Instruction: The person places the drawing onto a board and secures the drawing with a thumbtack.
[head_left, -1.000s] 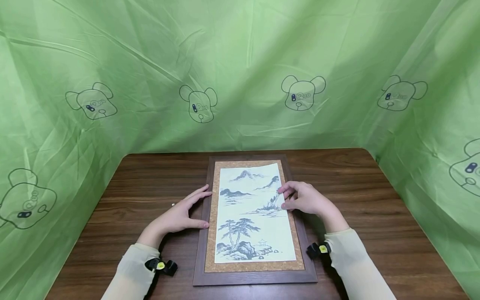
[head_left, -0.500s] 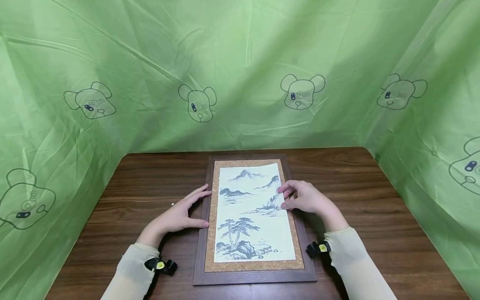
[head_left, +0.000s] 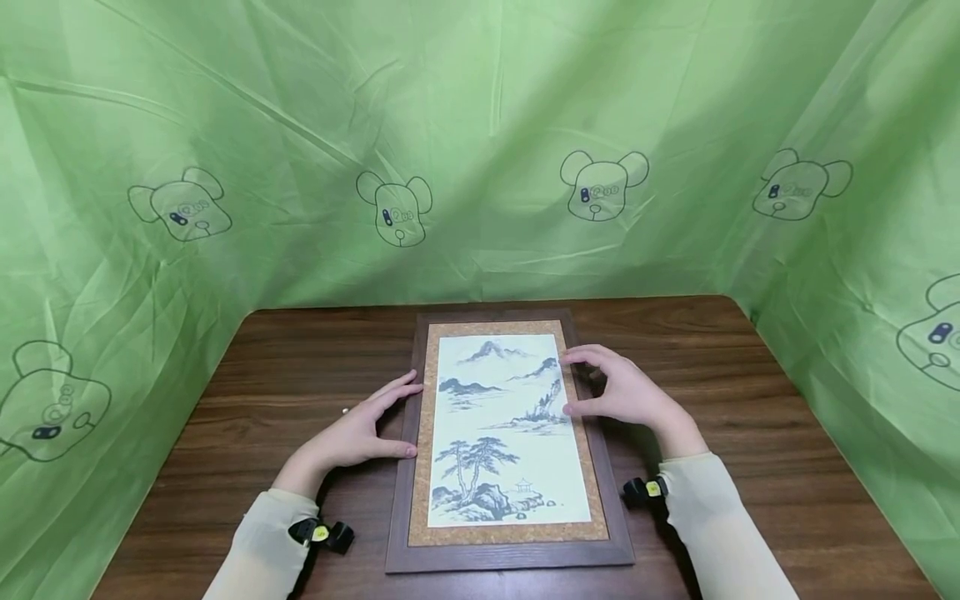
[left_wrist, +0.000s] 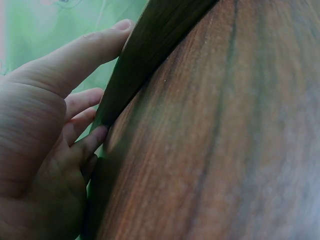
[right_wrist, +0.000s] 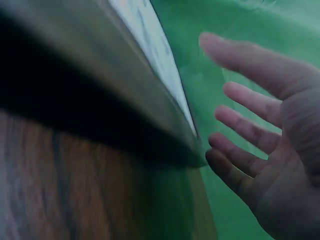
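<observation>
Both hands are open: the left hand point(head_left: 358, 431) presses flat on the frame point(head_left: 402, 508), the right hand point(head_left: 626, 394) hovers beside the picture point(head_left: 507, 433), so go slow and keep it straight.

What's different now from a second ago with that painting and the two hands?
The right hand has let go of the painting, whose right edge it had been pinching and lifting; the fingers have opened and drawn back over the frame's right side. The sheet now lies flat and straight inside the wooden frame. The left hand stayed resting against the frame's left edge, and the frame did not move on the table.
</observation>
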